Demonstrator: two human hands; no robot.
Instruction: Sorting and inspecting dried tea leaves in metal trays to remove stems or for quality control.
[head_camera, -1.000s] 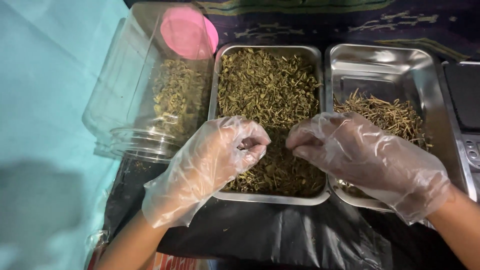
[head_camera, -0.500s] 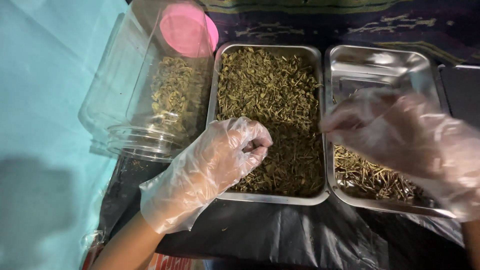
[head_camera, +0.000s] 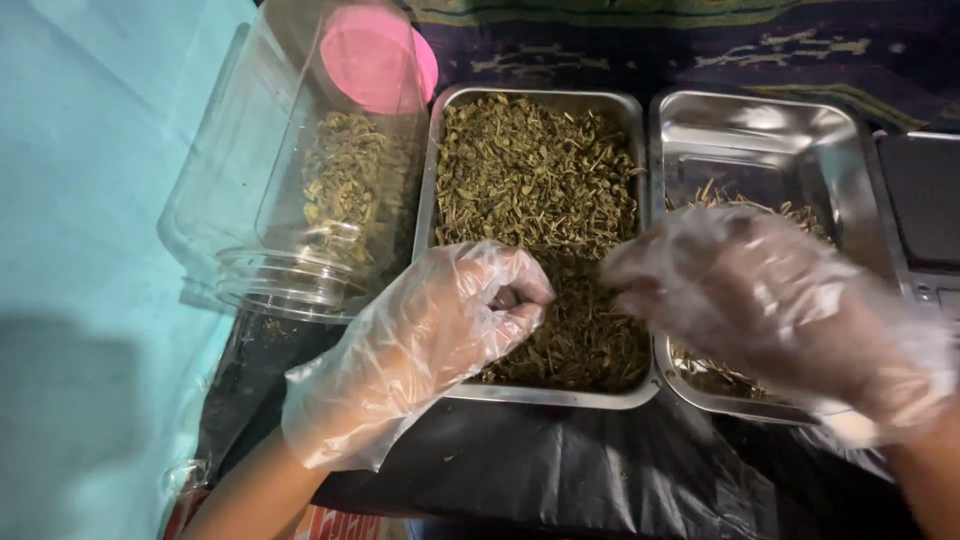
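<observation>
Both hands wear thin clear plastic gloves. My left hand (head_camera: 430, 340) curls over the near end of the middle steel tray (head_camera: 550, 396), which is full of dried green herb (head_camera: 530, 180); its thumb and fingertips pinch a small dark piece. My right hand (head_camera: 770, 310) is blurred by motion. It hovers over the near part of the right steel tray (head_camera: 760, 140), which holds a thin layer of dry stems (head_camera: 800, 215). The fingertips point left and reach the middle tray's edge. Whether they hold anything is hidden by the blur.
A clear plastic jar (head_camera: 290, 210) lies on its side left of the trays, with some herb inside and a pink end (head_camera: 375, 55). A dark scale (head_camera: 925, 200) sits at the far right. Black plastic sheet (head_camera: 560, 470) lies under the trays and teal cloth (head_camera: 90, 150) at left.
My right hand swung out over the right tray, then came back left toward the middle tray. My left hand stayed pinched over the herb.
</observation>
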